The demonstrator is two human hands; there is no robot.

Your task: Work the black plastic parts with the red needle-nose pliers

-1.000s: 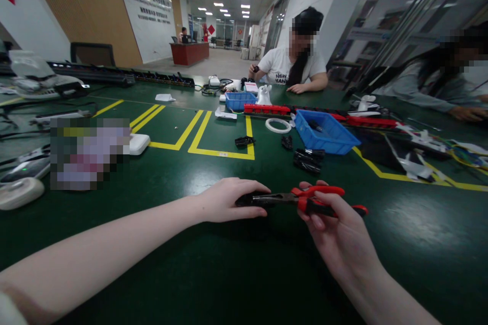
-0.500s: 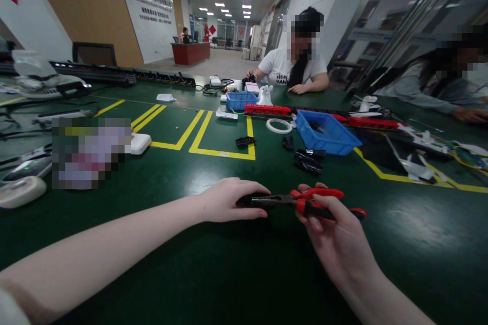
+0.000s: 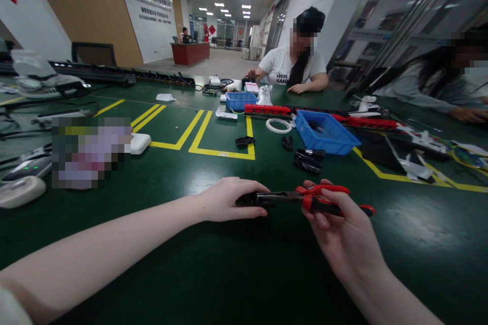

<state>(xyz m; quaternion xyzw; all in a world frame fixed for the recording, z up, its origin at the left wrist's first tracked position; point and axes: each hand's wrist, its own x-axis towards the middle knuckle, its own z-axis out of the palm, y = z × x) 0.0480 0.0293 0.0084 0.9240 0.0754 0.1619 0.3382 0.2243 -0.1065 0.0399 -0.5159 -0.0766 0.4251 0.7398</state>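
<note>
My left hand [image 3: 229, 200] is closed around a small glossy black part [image 3: 247, 200], held just above the green tabletop. Much of that part is hidden between thumb and fingers, and its kind does not show. My right hand [image 3: 341, 221] grips the red-and-black handles of needle-nose pliers [image 3: 316, 196]. The pliers point left, and their long jaws reach to the black part; whether they pinch it I cannot tell. Beyond my hands lie more black pieces: one inside the yellow tape outline [image 3: 245, 141], one to its right [image 3: 287, 142], and shiny ones nearer me [image 3: 308, 160].
A blue bin [image 3: 328, 134] stands behind the black pieces, beside a white tape roll [image 3: 278, 125]. Red strips [image 3: 267, 109] run behind them. A smaller blue bin [image 3: 241, 101] is farther back. A co-worker [image 3: 293, 63] sits across the table [image 3: 213, 274]. Devices and cables crowd the left.
My right hand and the pliers have shifted slightly right and a little up, so the jaws are drawn back somewhat from the left hand. My left hand stays in place.
</note>
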